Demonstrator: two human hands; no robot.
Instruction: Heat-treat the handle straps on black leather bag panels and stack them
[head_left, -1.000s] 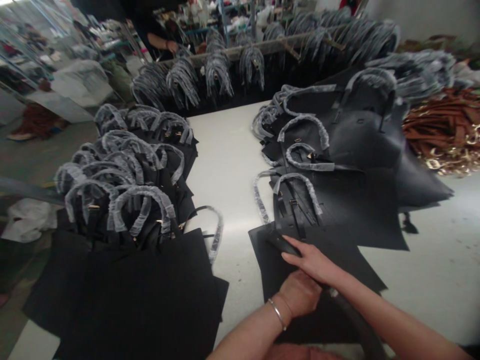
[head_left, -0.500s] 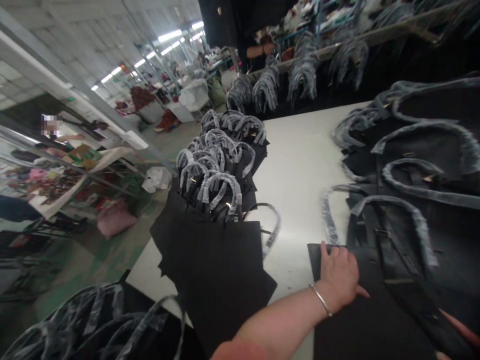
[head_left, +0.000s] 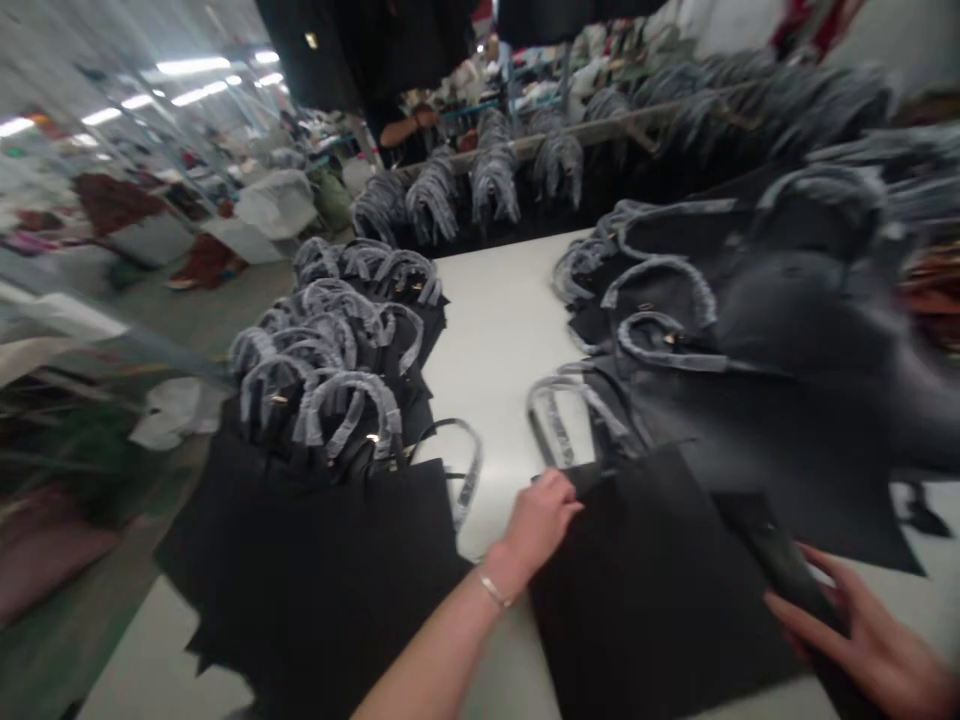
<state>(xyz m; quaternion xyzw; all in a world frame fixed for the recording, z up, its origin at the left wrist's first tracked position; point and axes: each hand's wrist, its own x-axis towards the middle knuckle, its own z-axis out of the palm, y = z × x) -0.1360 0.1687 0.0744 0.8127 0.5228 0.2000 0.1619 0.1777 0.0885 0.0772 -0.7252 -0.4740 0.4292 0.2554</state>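
Observation:
A black handbag [head_left: 652,580] lies flat on the white table, its handles wrapped in clear plastic and pointing to the far side. My left hand [head_left: 544,520], with a bangle at the wrist, is closed on the bag's upper left corner beside the handles. At the lower right, my right hand [head_left: 862,625] grips a black strip-like piece [head_left: 772,540] between thumb and fingers, along the bag's right side. Whether that piece is joined to the bag cannot be made out. Motion blurs both hands a little.
A pile of black handbags [head_left: 322,560] with wrapped handles covers the left of the white table [head_left: 495,330]. More black bags [head_left: 795,400] overlap on the right. Behind, wrapped handles [head_left: 491,170] hang along a rail. A person's arm [head_left: 405,128] shows beyond.
The view has swung to the right. My right hand has come further into sight with the black strip. The bag under my left hand is now separate from the right-hand pile and angled differently.

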